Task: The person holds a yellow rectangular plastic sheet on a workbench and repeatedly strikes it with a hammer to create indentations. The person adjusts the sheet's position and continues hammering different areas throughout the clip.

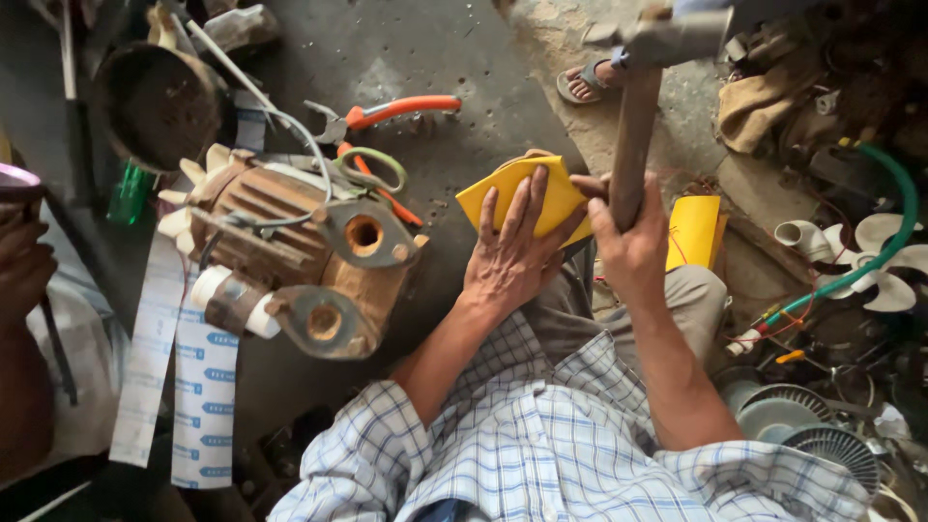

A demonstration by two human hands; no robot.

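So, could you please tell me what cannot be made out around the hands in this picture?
- Head view: the top of the brown cylindrical metal handle in the right hand is blurred and cut off by the upper edge.
- The yellow folded sheet is partly hidden under the left hand.
- The rusty brown electric motor: its far end is covered by wires.

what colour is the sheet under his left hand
Yellow; the folded sheet under the left hand shows best in the head view.

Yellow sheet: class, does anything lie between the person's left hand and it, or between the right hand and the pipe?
Nothing visible does. The left hand lies flat on the yellow sheet, and the right hand is closed around the pipe, which stands beside the sheet.
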